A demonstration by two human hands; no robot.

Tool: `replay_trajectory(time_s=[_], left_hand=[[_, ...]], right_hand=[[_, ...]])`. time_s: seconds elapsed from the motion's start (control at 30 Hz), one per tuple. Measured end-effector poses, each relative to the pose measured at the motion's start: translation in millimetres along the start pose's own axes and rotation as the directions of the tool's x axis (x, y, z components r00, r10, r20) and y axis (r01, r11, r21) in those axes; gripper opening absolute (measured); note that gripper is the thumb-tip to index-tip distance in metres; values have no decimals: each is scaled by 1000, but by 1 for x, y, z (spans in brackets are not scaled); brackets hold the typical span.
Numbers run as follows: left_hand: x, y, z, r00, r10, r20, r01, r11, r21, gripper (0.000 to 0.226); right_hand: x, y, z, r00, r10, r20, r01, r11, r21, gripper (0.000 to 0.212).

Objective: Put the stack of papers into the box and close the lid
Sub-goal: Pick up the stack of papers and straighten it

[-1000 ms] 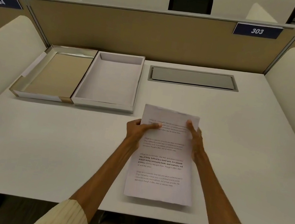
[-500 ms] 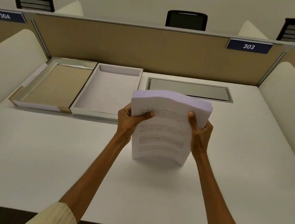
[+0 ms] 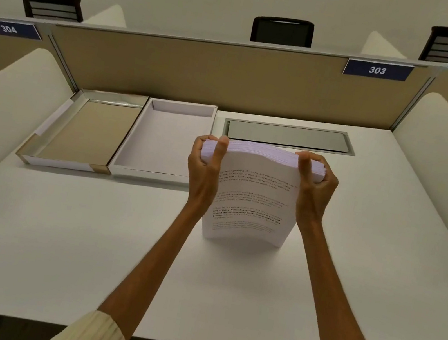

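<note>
The stack of papers point(image 3: 253, 201) is matt white printed paper, its sheet edges showing fine layers on top. The box point(image 3: 162, 141) looks like smooth white card, and the lid point(image 3: 80, 134) beside it shows a brown kraft-like inside with a shiny silvery far edge. The desk point(image 3: 56, 245) is smooth matt white laminate. The hatch point(image 3: 290, 136) looks like brushed grey metal. The partition point(image 3: 203, 74) looks like tan cloth, framed in metal.

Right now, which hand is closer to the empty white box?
The left hand. It grips the left edge of the stack of papers, right beside the white box. The right hand holds the stack's far edge, farther away.
</note>
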State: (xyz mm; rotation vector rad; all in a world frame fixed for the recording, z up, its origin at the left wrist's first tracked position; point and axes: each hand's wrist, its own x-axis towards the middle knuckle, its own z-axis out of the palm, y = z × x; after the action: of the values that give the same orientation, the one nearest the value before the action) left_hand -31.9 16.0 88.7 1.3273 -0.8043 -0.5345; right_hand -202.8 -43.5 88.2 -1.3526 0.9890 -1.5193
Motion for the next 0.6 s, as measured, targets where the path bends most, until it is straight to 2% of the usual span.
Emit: replay_trajectory(time_s=[0.07,0.13,0.2,0.3,0.37,0.4,0.53,0.6], left_hand=[[-6,-8,-5,999,-2,43,3,1000,-31,79],[-14,-27,-10,995,-22,102,23,1000,-11,96],[-21,-47,-15,990,-68,121,67,998,5,87],[-23,-51,-11,994,-48,95,52,998,-36,44],[-19,-44,-8,993,-31,115,40,997,-73,32],[-16,-44,-8,991,-34,128,46,995,-88,35],[-20,-59,-14,988,-72,135,79,996,-49,71],[-22,-64,-15,985,-68,156,77,996,-53,75]], right_hand=[[-2,8,-6,995,33,97,-34,999,7,39],[-10,24,-11,982,121,146,-121,993,-11,35],[-22,41,-14,968,187,167,-188,982,-7,26],[-26,44,-17,964,218,154,-225,974,32,22],[-21,38,-18,968,209,142,-219,974,59,17],[-20,36,-18,967,203,152,-215,974,70,15],[-33,44,-24,961,200,189,-212,976,48,24],[-37,52,-27,960,220,174,-231,972,41,21]])
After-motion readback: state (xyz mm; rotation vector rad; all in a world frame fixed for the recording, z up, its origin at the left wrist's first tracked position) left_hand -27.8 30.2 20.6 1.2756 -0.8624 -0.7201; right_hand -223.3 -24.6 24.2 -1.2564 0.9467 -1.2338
